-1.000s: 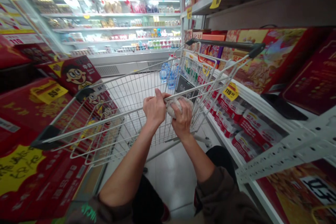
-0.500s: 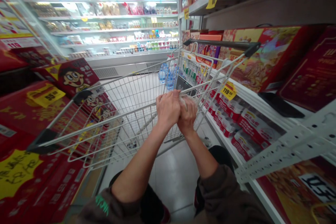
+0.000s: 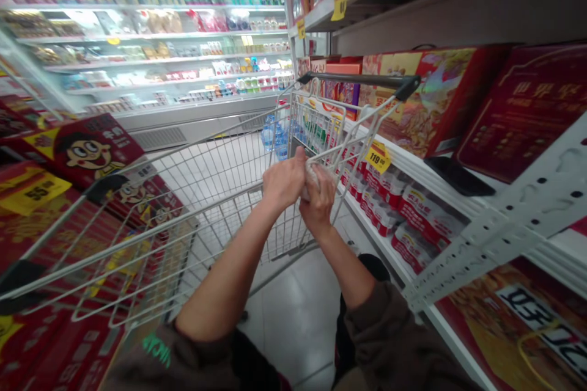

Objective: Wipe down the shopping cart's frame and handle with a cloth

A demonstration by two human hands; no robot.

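Observation:
A wire shopping cart with a dark handle bar stands crosswise in front of me. My left hand is closed at the cart's near top rail, its thumb on top; the fingers' far side is hidden. Right beside it, my right hand is closed on a crumpled whitish cloth, pressed at the same rail. The two hands touch each other. I cannot tell whether the left fingers also pinch the cloth.
White shelving with red gift boxes and packs of bottles runs along the right. Stacked red boxes stand left behind the cart. A lit refrigerated display fills the back, with blue water bottles on the floor before it.
The view has swung, so the cart and shelves sit further left. My hands stay together at the rail, and more of the cloth shows between them.

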